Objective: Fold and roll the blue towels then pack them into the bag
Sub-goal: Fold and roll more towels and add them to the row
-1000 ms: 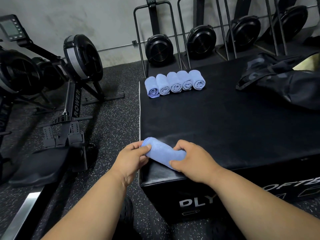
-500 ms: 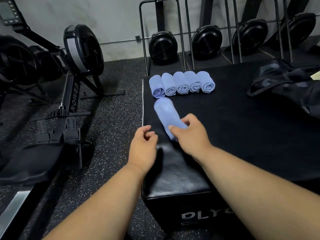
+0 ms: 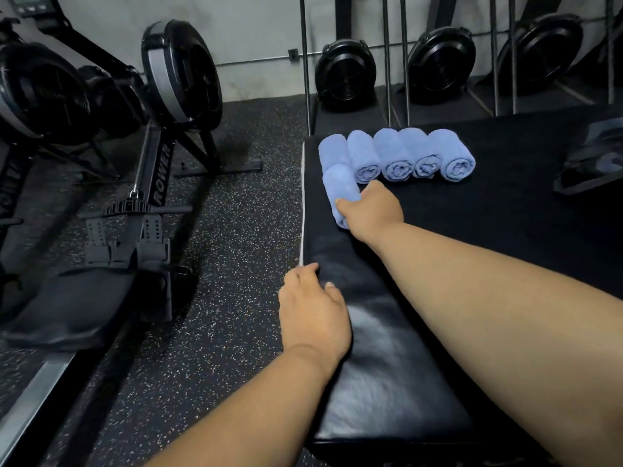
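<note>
Blue terry, rolled tight: I am watching the right hand (image 3: 371, 207) holding a rolled towel (image 3: 340, 193) on the black padded surface (image 3: 387, 365), its grip closed around the roll's near end, thumb on top and fingers curled out of sight on the far side. The roll is pointing away from the grip toward the back of the surface, and its far end is touching the leftmost roll in the row of five rolled towels (image 3: 397, 156) lying just beyond the knuckles. I am reading the hold as a way of keeping the cloth from unwinding while it is being set beside the others; the row itself is sitting side by side, coiled ends facing the camera, probably staged so all can go into the bag together.

The left hand (image 3: 313, 315) is holding nothing, its fingers loosely bent and resting at the surface's left edge, nearer the camera than the working grip and well apart from it. The dark bag (image 3: 590, 160) is lying far to the right of the grip, only partly in view, and no towel is showing inside it. I am judging the rolling as nearly done and the packing as not yet begun. Rowing machines (image 3: 175, 89) are standing on the speckled floor (image 3: 219, 298) to the left.
</note>
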The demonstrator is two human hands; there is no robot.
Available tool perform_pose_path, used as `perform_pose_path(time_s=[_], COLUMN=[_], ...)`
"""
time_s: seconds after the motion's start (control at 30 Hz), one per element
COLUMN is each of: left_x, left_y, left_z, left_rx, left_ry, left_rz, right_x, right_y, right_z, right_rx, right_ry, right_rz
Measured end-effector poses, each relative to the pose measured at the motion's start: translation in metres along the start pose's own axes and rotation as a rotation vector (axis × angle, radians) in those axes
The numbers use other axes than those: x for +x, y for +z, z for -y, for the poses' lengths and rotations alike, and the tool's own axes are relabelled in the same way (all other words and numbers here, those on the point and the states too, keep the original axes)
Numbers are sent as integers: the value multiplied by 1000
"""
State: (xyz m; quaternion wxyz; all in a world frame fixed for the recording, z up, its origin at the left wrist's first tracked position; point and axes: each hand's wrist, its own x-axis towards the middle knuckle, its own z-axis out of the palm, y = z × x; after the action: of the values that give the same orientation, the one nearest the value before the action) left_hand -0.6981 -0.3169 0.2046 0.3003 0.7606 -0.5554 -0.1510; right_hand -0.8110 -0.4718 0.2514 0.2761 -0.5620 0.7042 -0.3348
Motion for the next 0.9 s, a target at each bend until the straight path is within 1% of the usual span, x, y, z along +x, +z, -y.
perform_pose_path(time_s=[0.17,0.27,0.4,0.5,0.67,0.77,0.9], left_x=[-1,-2,-1,-1,-3,-3,-2], left_y=[2,2,4,3,2,2,0], left_z=[1,2,3,4,2,3,5], left_rx=[13,17,25,11,11,4,-9], left_ry=[5,8,10,-7,14,14,12], left_rz=[-2,-4,-10,-9,-27,-40,-37], right_x=[4,5,-5,-16,-27,-33,-50], right_y=[7,6,2,-3,-16,-25,-38], right_z=[0,2,2,-3,-11,-13,-17], right_rx=[-39,-41,-105,-80,-126,-122,-125], right_ry=[4,50,84,84,-2,-66,-84], right_rz=[-13,9,40,43,13,-45,-54])
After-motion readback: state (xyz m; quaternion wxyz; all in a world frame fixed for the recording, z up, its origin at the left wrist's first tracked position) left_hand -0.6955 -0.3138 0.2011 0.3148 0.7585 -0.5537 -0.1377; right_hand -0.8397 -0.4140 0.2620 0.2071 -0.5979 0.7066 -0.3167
